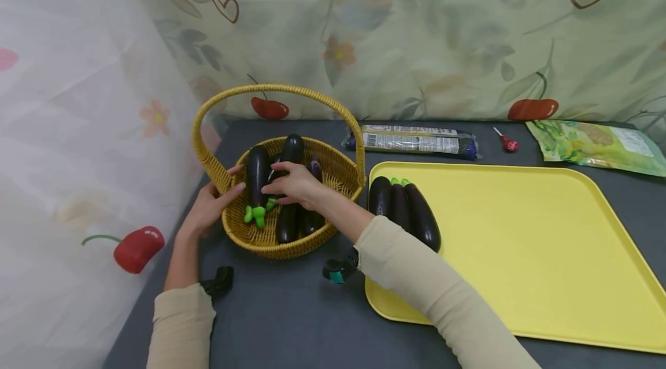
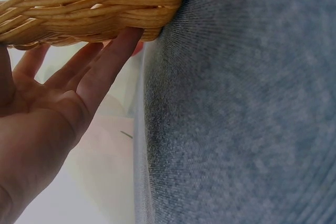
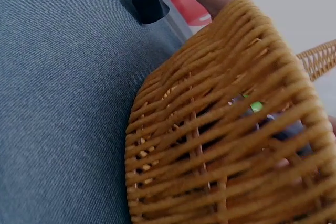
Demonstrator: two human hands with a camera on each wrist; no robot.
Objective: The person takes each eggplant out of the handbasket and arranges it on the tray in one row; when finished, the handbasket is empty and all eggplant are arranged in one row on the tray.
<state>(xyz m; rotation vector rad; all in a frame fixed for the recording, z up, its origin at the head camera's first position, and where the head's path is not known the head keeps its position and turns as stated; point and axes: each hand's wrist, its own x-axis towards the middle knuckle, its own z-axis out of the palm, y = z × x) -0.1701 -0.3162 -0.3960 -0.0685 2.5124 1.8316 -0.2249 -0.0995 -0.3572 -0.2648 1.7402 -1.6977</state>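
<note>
A yellow wicker basket (image 1: 281, 250) with a tall arched handle holds several dark purple eggplants (image 1: 257, 172) with green caps. My left hand (image 1: 207, 207) holds the basket's left side, its thumb over the rim; in the left wrist view its fingers (image 2: 107, 69) press the weave from outside, low down. Inside the basket, my right hand (image 1: 299, 185) reaches over the eggplants, fingers apart and fairly straight. Its fingertips lie beside the left eggplant and over another one that it partly hides. The basket's wall (image 3: 231, 145) screens this hand in the right wrist view.
A yellow tray (image 1: 520, 242) lies right of the basket, with three eggplants (image 1: 400, 207) at its left edge. Behind it are a long wrapped packet (image 1: 413, 140), a red lollipop (image 1: 510, 144) and a green bag (image 1: 598, 146). Printed cloth (image 1: 416, 39) hangs behind.
</note>
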